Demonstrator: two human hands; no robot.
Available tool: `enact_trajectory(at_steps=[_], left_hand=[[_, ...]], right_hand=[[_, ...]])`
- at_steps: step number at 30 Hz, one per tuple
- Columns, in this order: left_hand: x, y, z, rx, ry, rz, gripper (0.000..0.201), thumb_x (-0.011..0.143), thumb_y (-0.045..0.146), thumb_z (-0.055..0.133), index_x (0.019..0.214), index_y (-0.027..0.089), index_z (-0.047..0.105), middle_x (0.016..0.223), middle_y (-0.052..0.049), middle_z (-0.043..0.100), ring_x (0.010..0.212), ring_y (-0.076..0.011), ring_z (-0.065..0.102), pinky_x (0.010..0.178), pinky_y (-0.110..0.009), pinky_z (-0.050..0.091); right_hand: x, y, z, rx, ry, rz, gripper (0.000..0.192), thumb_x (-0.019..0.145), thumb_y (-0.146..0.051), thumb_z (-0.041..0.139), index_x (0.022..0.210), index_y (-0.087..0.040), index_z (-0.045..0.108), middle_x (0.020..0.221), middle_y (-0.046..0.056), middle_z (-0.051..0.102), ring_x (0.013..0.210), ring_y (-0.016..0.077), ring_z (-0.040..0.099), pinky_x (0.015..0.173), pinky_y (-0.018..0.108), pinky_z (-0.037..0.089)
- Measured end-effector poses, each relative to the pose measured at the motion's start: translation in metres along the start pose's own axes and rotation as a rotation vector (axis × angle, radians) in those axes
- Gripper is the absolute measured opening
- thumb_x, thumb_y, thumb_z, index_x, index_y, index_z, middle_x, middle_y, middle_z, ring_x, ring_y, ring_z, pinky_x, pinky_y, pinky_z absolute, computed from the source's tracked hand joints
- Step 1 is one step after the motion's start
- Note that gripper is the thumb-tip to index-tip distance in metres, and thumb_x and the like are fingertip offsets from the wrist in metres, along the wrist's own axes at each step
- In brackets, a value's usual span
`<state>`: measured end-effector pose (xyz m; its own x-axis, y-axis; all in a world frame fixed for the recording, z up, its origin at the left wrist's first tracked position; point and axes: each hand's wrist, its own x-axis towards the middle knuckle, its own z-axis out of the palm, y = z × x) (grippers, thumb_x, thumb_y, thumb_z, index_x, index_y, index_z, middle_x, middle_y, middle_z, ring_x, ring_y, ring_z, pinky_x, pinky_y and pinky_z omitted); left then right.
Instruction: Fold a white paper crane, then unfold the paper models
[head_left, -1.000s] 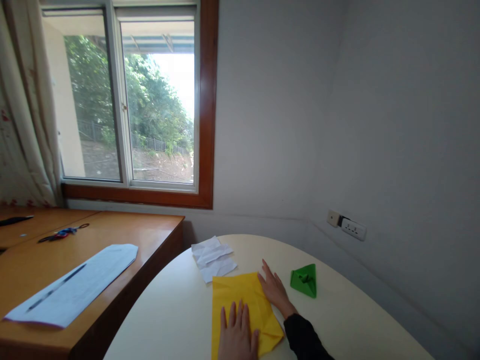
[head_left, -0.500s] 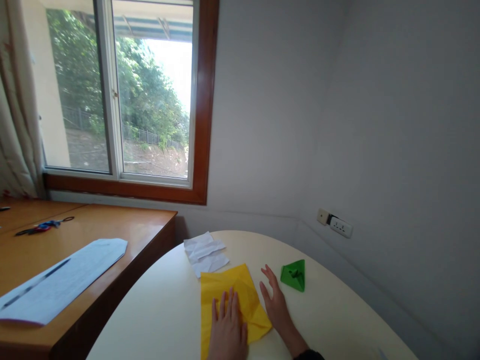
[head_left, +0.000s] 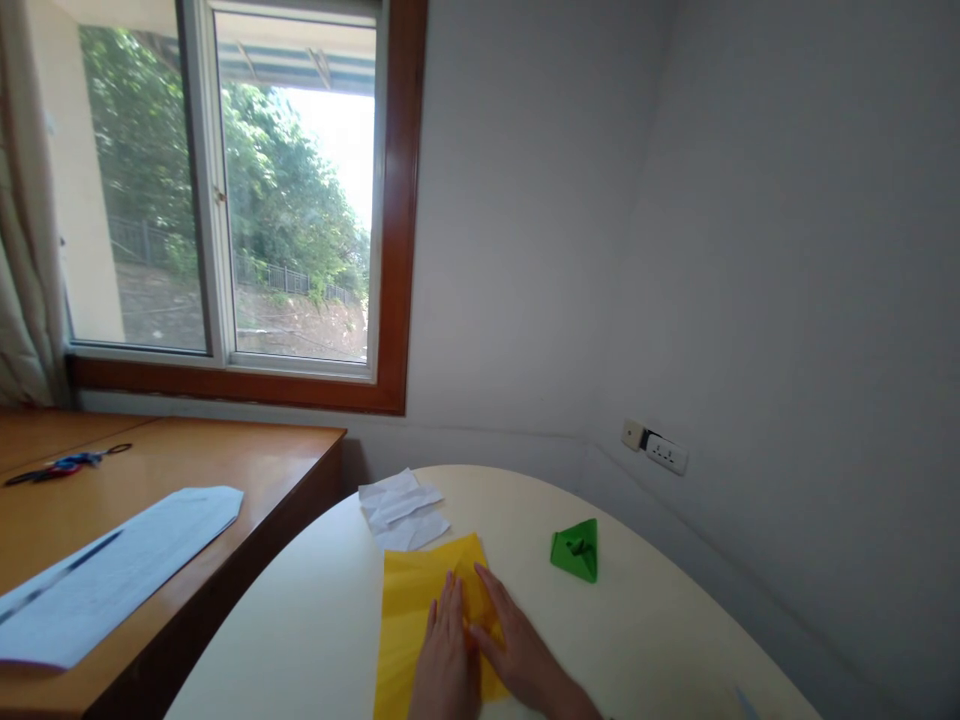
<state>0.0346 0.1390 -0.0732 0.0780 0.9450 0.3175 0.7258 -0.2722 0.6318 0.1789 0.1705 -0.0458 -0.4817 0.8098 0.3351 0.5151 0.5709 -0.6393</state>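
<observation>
A yellow paper sheet [head_left: 409,610] lies flat on the round cream table [head_left: 660,640] at the bottom centre. My left hand [head_left: 444,665] presses flat on its middle, fingers together and pointing away. My right hand [head_left: 514,650] lies beside it on the paper's right part, fingers stretched toward the left hand. Neither hand grips anything. A green folded paper figure [head_left: 576,552] sits on the table to the right, apart from both hands.
Crumpled white paper [head_left: 401,508] lies just beyond the yellow sheet. A wooden desk [head_left: 225,470] on the left carries a long white sheet [head_left: 112,572] and scissors [head_left: 64,466]. A window is behind; a wall socket [head_left: 656,450] is on the right wall.
My right hand has moved left from the table beside the green figure onto the yellow paper, next to the left hand. The view has shifted slightly.
</observation>
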Motion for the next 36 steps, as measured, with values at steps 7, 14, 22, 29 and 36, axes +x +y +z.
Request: enact_trajectory(at_steps=[7, 14, 22, 29, 36], left_hand=[[-0.004, 0.001, -0.007, -0.381, 0.066, -0.070, 0.061, 0.082, 0.011, 0.029, 0.141, 0.000, 0.019, 0.147, -0.016, 0.023, 0.135, -0.0197, 0.024, 0.112, -0.035, 0.020], [-0.005, 0.004, -0.011, -0.344, 0.015, -0.110, 0.056, 0.089, 0.024, 0.023, 0.142, 0.005, 0.023, 0.149, -0.007, 0.022, 0.136, -0.0149, 0.023, 0.110, -0.024, 0.021], [-0.007, 0.013, -0.020, -0.309, -0.021, -0.072, 0.056, 0.089, 0.030, 0.029, 0.141, 0.009, 0.027, 0.147, -0.007, 0.027, 0.136, -0.0196, 0.023, 0.112, -0.031, 0.021], [-0.010, 0.026, -0.022, -0.238, -0.009, -0.140, 0.053, 0.092, 0.028, 0.024, 0.143, 0.011, 0.021, 0.150, -0.005, 0.017, 0.138, -0.0187, 0.009, 0.114, -0.037, 0.009], [-0.005, 0.028, -0.024, -0.188, -0.034, -0.133, 0.055, 0.094, 0.027, 0.014, 0.144, 0.011, 0.002, 0.152, -0.009, 0.008, 0.138, -0.0164, 0.008, 0.112, -0.045, 0.000]], right_hand=[[-0.002, -0.006, -0.005, 0.008, -0.088, -0.031, 0.072, 0.085, -0.039, 0.051, 0.144, -0.019, 0.016, 0.149, 0.011, 0.024, 0.136, 0.0219, 0.023, 0.112, 0.041, 0.020], [-0.003, -0.015, -0.003, 0.005, -0.095, -0.090, 0.072, 0.083, -0.042, 0.053, 0.144, -0.021, 0.020, 0.147, 0.009, 0.029, 0.134, 0.0242, 0.028, 0.111, 0.042, 0.024], [-0.002, -0.004, 0.004, 0.005, -0.074, -0.057, 0.067, 0.085, -0.030, 0.048, 0.144, -0.021, 0.017, 0.149, 0.008, 0.025, 0.136, 0.0209, 0.024, 0.112, 0.043, 0.021], [0.000, 0.008, 0.008, 0.212, -0.024, 0.032, 0.063, 0.091, -0.028, 0.036, 0.145, -0.022, 0.005, 0.148, 0.009, 0.027, 0.135, 0.0160, 0.027, 0.111, 0.039, 0.023], [0.009, 0.027, 0.015, 0.292, 0.200, 0.105, 0.060, 0.086, -0.019, 0.033, 0.144, -0.020, 0.016, 0.148, 0.008, 0.027, 0.136, 0.0153, 0.024, 0.111, 0.038, 0.021]])
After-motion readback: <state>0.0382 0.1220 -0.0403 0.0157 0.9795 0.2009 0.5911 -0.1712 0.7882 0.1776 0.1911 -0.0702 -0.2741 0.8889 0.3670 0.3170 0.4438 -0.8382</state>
